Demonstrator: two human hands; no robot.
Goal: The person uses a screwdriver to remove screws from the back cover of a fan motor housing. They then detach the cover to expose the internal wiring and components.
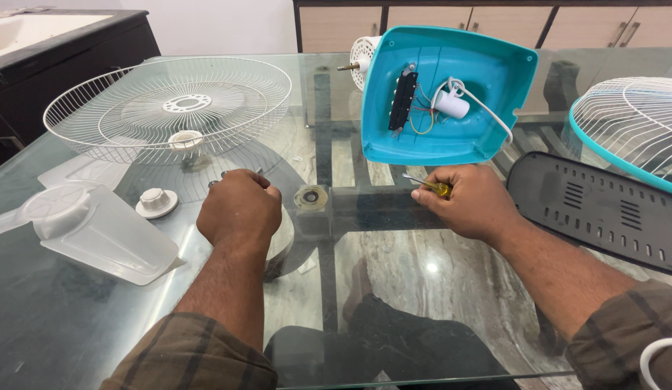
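Plaid sleeves lead over the glass bench; right hand grips a yellow-handled screwdriver below the teal fan housing, left hand fisted beside a white cap.

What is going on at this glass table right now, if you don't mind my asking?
A person sits at a glass table with a fan taken apart. The right hand grips a yellow-handled screwdriver just below the open teal housing, whose wiring shows. The left hand is closed in a fist, with a small metal part showing at the knuckles. A wire guard, clear blade and black cover lie around.
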